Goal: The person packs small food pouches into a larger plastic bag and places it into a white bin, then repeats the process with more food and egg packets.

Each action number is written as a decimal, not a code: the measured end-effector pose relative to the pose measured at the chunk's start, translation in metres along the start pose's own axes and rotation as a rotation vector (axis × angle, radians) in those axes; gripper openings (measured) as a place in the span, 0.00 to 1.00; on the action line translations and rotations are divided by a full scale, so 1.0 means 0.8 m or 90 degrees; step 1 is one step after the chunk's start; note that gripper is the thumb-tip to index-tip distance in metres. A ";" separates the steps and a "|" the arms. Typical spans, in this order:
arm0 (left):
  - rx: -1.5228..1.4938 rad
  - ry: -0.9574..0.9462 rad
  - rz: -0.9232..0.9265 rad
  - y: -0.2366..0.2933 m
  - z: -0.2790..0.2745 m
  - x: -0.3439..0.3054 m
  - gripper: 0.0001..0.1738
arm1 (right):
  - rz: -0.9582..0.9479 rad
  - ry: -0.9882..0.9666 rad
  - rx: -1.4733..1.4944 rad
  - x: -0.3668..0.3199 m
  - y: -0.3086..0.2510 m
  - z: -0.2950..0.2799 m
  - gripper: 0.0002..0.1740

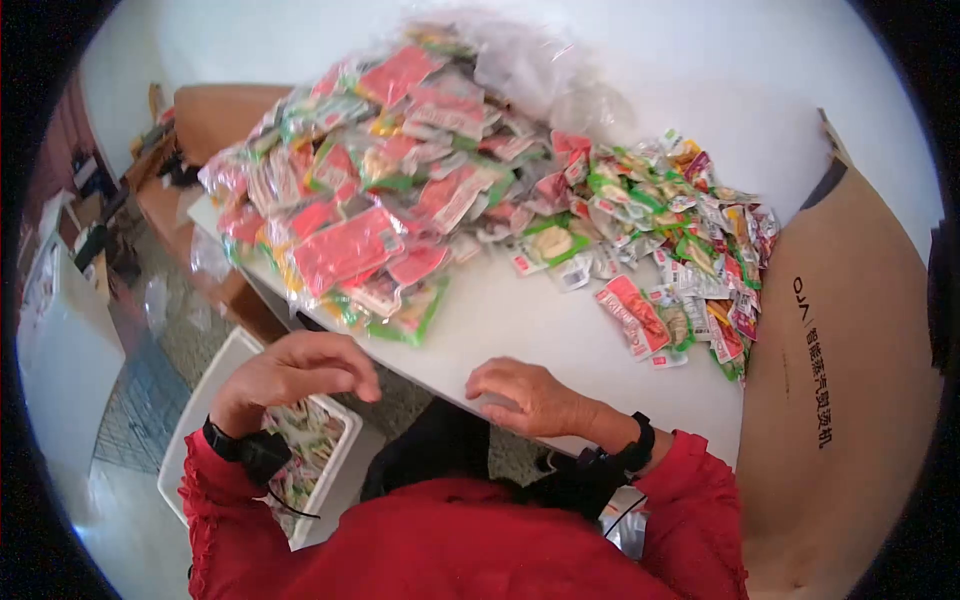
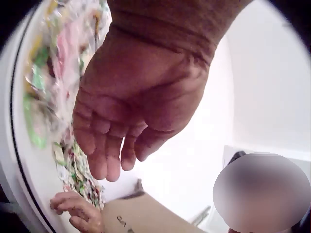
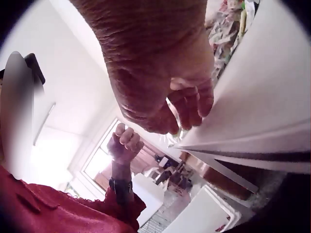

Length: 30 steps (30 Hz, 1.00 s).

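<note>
My left hand (image 1: 340, 375) hovers just off the near edge of the white table (image 1: 520, 320), fingers loosely curled and holding nothing; the left wrist view shows its bare palm (image 2: 121, 141). My right hand (image 1: 500, 392) rests on the table's front edge, fingers curled down, and seems to pinch a pale clear wrapper (image 1: 497, 404). In the right wrist view the fingertips (image 3: 187, 109) meet at the table edge. A big heap of red, pink and green snack packets (image 1: 390, 170) covers the far left of the table. Smaller packets (image 1: 680, 240) are spread at the right.
A white bin (image 1: 340, 465) with several packets inside stands on the floor under my left hand. A tall brown cardboard box (image 1: 840, 380) with black print rises at the right. Brown furniture (image 1: 215, 115) sits beyond the table's left end. Crumpled clear plastic (image 1: 540, 60) lies behind the heap.
</note>
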<state>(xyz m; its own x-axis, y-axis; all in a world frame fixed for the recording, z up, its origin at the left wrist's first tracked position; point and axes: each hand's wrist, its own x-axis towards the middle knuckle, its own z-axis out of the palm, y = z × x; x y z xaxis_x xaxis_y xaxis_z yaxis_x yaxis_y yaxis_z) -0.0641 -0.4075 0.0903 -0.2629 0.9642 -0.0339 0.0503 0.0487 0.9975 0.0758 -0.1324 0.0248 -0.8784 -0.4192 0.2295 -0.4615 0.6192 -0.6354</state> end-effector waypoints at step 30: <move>0.116 0.603 0.503 0.227 -0.201 0.437 0.11 | -0.019 0.002 0.249 -0.037 0.031 0.015 0.07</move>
<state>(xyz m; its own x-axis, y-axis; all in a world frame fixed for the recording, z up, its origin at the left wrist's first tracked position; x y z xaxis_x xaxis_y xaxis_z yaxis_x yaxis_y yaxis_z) -0.3018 -0.1035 0.2696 -0.6867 0.1822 0.7037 0.6236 -0.3498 0.6991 0.0919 -0.1128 -0.0067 -0.8659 -0.4306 0.2545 -0.4057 0.3069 -0.8610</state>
